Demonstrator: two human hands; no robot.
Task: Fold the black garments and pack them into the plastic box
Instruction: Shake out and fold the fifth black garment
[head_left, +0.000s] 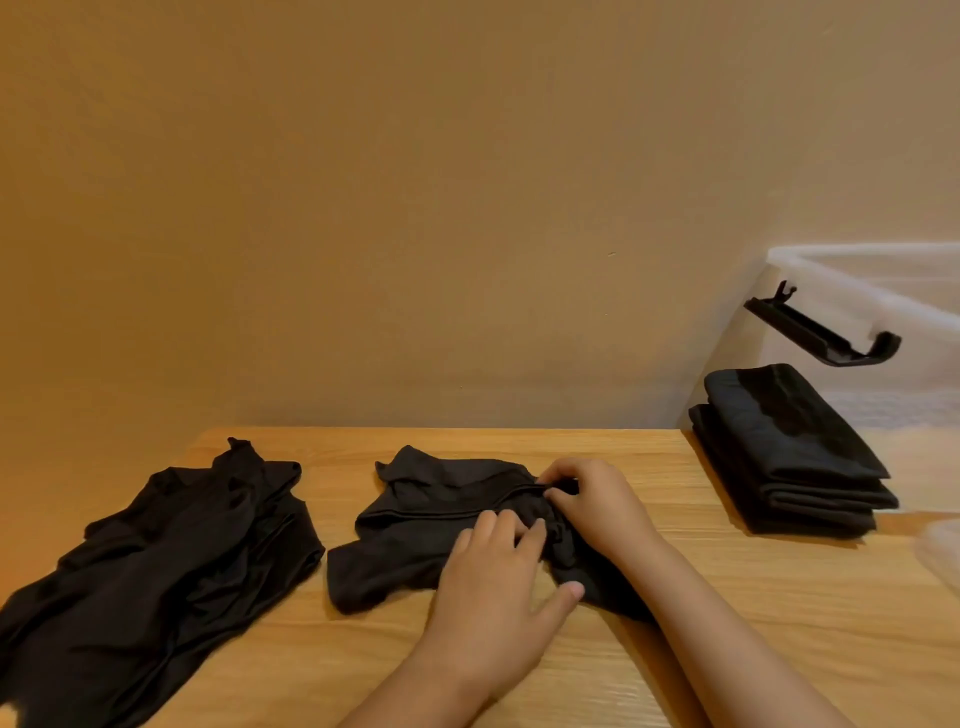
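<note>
my right hand (589, 501) pinches fold edge of middle garment (415, 525), fingers curled on cloth; my left hand (493, 571) flat on it, fingers relaxed, pressing. Garment right under both hands, long axis left-right on wooden table (727, 597). To right: plastic box (857, 291), right hand nearer; folded stack (789, 467) there, likely inside, can't confirm. Far left: unfolded pile (156, 545). Tan wall (415, 208) behind

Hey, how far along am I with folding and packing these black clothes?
Done: a stack of folded garments sits at the right, apparently inside the clear plastic box. In hand: the middle garment, left hand pressing on it, right hand pinching its edge. Left: the crumpled pile, then packing.
</note>
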